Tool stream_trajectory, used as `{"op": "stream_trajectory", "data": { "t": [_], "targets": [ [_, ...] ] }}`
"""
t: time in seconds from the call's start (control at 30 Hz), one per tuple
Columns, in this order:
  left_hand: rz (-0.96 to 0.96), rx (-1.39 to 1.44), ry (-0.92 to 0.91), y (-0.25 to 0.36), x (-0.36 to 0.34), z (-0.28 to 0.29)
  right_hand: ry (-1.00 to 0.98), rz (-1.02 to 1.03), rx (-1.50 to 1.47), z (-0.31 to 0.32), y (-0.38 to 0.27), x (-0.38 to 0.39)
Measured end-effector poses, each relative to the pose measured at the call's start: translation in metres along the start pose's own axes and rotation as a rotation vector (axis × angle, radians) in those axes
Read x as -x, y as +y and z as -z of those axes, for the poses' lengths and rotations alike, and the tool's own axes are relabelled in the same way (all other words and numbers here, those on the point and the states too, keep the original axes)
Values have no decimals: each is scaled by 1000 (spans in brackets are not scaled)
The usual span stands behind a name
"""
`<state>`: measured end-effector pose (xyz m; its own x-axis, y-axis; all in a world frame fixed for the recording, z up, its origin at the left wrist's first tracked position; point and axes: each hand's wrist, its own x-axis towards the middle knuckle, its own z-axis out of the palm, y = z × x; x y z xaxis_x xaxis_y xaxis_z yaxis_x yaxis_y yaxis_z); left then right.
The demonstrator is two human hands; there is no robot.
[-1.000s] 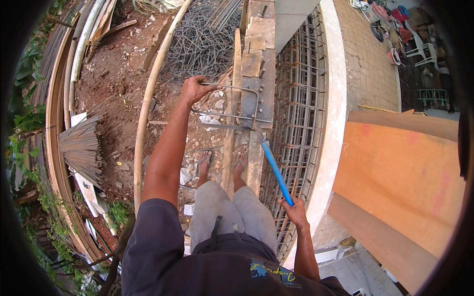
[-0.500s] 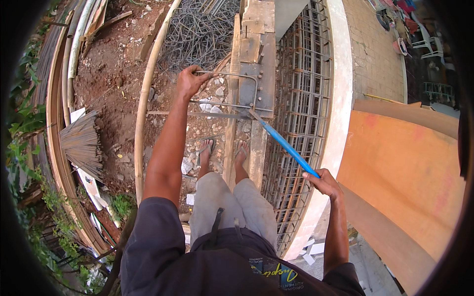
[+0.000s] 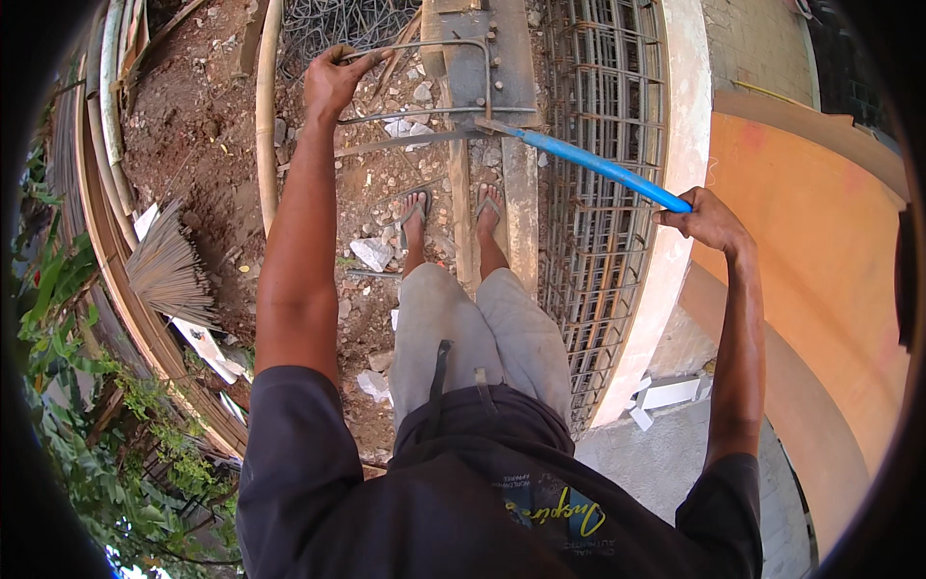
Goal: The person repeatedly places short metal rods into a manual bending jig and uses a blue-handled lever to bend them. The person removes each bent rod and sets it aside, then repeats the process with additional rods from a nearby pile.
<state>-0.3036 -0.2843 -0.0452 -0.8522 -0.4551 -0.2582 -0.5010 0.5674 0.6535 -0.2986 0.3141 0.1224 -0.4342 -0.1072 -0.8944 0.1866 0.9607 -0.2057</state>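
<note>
My left hand (image 3: 333, 85) is closed with its fingers on the end of a bent steel rod (image 3: 424, 113). The rod runs in a U shape across a dark plate with short metal pegs (image 3: 511, 77), fixed on a wooden beam. My right hand (image 3: 712, 220) wraps round the lower end of a blue-handled bar bender (image 3: 608, 169). Its metal head meets the rod near the plate's near edge; how it is hooked on is too small to tell. Below the rod lies a flat strip (image 3: 400, 144).
Rebar cages (image 3: 608, 232) lie along a pale concrete wall edge (image 3: 687, 125) at right. Beyond it stands an orange board (image 3: 810, 241). Tangled steel rods (image 3: 333, 24) lie at the far side. At left are a bamboo pole (image 3: 267, 116) and a bundle of thin rods (image 3: 174, 275).
My right hand has moved right and outward, swinging the blue handle to a flatter angle. My left hand still holds the rod. The whole view has shifted.
</note>
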Motion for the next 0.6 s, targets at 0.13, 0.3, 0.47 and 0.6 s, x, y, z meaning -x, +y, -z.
{"op": "stream_trajectory", "data": {
  "t": [0.13,0.3,0.47,0.6],
  "targets": [
    [32,-41,-24,-3,-5,1,80,15,-165,-82,31,-3],
    [22,-55,-53,-2,-1,5,103,-45,-191,-88,10,6],
    [8,-121,-74,0,-5,7,42,-52,-174,-80,8,5],
    [-70,-143,-130,-4,-8,10,26,-64,-162,-81,12,0]
  ]
}}
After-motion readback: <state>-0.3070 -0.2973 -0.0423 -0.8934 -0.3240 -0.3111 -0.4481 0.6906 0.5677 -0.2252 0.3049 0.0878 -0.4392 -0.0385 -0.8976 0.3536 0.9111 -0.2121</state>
